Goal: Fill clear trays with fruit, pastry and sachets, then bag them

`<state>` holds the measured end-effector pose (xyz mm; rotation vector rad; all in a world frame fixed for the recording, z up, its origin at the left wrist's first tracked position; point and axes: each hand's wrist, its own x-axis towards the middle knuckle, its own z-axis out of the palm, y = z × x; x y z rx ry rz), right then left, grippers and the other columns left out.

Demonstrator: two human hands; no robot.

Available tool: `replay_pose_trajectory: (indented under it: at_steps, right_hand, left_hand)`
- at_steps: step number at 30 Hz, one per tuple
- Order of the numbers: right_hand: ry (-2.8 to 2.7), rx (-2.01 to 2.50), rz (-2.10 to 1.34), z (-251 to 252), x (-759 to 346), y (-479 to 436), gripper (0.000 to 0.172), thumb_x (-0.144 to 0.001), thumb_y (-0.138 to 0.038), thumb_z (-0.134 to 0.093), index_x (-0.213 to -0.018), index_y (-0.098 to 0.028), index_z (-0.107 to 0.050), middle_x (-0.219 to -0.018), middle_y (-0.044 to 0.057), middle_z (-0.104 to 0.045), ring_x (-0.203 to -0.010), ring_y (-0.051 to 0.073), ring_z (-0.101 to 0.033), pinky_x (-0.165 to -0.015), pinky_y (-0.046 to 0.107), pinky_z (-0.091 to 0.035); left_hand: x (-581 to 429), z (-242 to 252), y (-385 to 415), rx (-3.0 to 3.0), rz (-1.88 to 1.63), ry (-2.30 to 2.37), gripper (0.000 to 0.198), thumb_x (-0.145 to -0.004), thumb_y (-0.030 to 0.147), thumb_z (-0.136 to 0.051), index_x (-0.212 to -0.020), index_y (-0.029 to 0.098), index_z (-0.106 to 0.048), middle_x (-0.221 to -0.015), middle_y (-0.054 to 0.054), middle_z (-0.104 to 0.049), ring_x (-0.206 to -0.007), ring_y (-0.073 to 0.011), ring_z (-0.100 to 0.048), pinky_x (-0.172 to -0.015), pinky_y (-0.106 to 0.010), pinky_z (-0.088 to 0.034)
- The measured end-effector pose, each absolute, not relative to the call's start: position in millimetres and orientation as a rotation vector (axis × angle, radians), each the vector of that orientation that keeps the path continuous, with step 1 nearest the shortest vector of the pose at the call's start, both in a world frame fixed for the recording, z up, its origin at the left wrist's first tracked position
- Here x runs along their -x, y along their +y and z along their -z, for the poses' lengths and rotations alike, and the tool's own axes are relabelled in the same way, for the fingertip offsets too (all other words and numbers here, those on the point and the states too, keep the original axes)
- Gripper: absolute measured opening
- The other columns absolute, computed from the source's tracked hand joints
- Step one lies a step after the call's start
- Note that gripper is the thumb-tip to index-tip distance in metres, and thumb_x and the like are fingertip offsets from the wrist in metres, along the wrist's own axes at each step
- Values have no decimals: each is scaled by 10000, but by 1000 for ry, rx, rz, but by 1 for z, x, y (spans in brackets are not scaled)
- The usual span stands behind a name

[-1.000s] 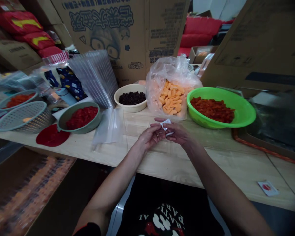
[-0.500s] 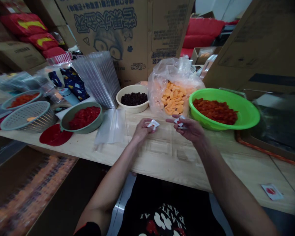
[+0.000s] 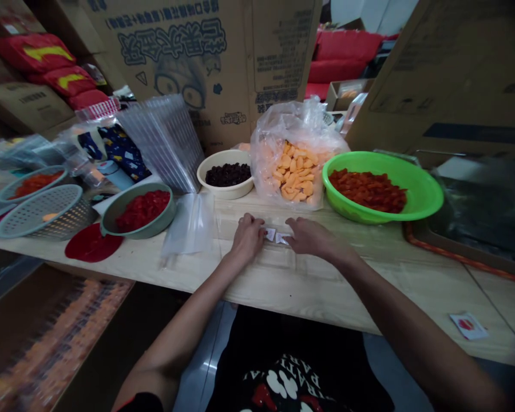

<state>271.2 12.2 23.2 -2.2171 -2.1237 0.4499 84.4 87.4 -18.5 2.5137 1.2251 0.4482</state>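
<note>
My left hand (image 3: 249,236) is at the middle of the table, fingers closed at the edge of a small white packet (image 3: 270,234) with a red mark. Opposite it, my right hand (image 3: 311,236) pinches a second white packet (image 3: 282,238), and the two packets lie almost end to end. Beneath both hands is a clear plastic tray (image 3: 278,262) with shallow compartments, hard to make out against the wood. A similar packet (image 3: 468,325) with a red print rests alone at the table's right front.
Behind my hands stand a cream bowl of dark dried fruit (image 3: 201,174), a plastic bag of orange slices (image 3: 261,171) and a green basin (image 3: 429,191). To the left are a grey-green bowl (image 3: 154,226), clear plastic sheets (image 3: 186,232), stacked clear trays (image 3: 163,143) and a colander (image 3: 30,220).
Both hands have lowered to the clear tray, bringing the packets from the air down onto it. My fingers now point downward. The view has shifted slightly.
</note>
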Motion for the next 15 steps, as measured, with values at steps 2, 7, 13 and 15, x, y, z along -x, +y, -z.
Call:
replay_pose_trajectory:
  at_steps: [2, 7, 13, 15]
  right_hand:
    - [-1938, 2001, -618, -22, -300, 3, 526, -836, -310, -598, -1329, -131, -558, -1178, 174, -654, -997, 277, -655, -887, 398, -506]
    - [-1225, 1577, -984, -15, -373, -21, 348, -726, -275, -643, -1055, -166, -671, -1066, 86, -704, -967, 220, -668, -903, 363, -537]
    - [-1591, 1926, -866, -1, -351, -25, 210, -838, -165, -542, -936, -151, -727, -862, 86, -737, -807, 208, -684, -777, 323, -553]
    - [-1881, 2032, -691, 4, -333, -19, 295, -814, -80, -533, -1013, -158, -737, -937, 87, -752, -888, 213, -692, -850, 307, -528]
  left_hand:
    - [-80, 27, 76, -2709, -433, 988, 329, -984, 302, -480, -1244, 181, -640, -1343, -152, -554, -1276, -296, -493, -1044, -438, -420]
    - [-76, 49, 58, -2897, -152, 528, 623, -1020, 530, -341, -1556, 214, -302, -1624, -102, -293, -1519, -330, -166, -1216, -502, -171]
    - [-77, 55, 58, -2910, -48, 512, 700, -1021, 590, -224, -1596, 194, -172, -1641, -104, -240, -1534, -294, -137, -1235, -473, -111]
    - [-77, 55, 58, -2929, -45, 509, 714, -1018, 597, -225, -1596, 181, -170, -1644, -112, -224, -1534, -294, -136, -1234, -474, -115]
